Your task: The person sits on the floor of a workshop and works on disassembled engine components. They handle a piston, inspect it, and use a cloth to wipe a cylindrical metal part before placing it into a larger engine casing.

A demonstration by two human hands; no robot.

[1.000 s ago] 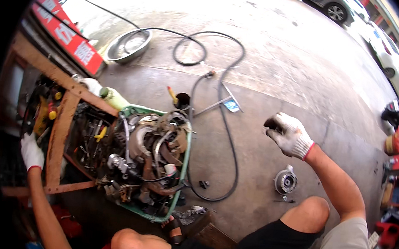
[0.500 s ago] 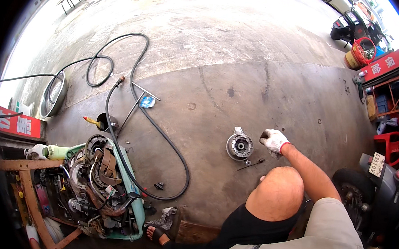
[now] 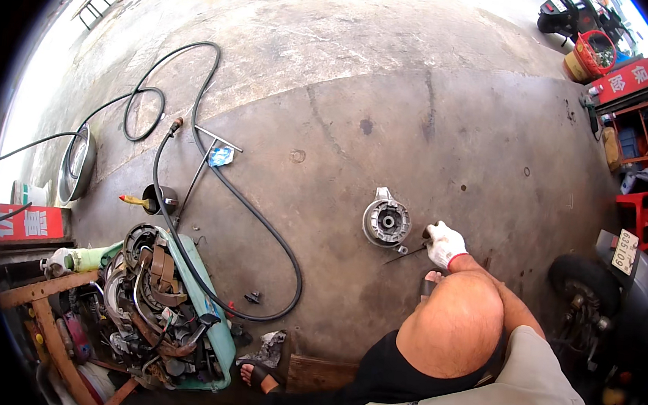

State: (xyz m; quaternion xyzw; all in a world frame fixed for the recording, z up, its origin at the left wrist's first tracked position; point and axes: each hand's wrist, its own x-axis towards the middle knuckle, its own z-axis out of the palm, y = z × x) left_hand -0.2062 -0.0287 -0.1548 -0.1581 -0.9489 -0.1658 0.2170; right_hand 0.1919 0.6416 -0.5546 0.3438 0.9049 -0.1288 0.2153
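Observation:
My right hand (image 3: 445, 245), in a white work glove with dark, dirty fingertips, is low over the floor in front of my raised knee. Its fingers are curled together, and what they hold, if anything, is hidden. Right at the fingertips is one end of a thin dark rod-like tool (image 3: 402, 257) lying on the concrete; I cannot tell whether they grip it. Just left of the hand sits a round grey metal hub (image 3: 387, 221) with a centre hole, a ribbed inside and a protruding lug. My left hand is out of view.
On the left, a green tray (image 3: 219, 339) is heaped with brake shoes and other metal parts. A black hose (image 3: 290, 249) loops across the floor by a T-handled tool (image 3: 204, 164) and a pot (image 3: 160, 199) with a brush. A scooter wheel (image 3: 580, 287) and red stool (image 3: 642, 216) stand right.
My right hand has moved down and closer to the end of the thin tool. The whole view has shifted slightly; the hub still rests on the floor.

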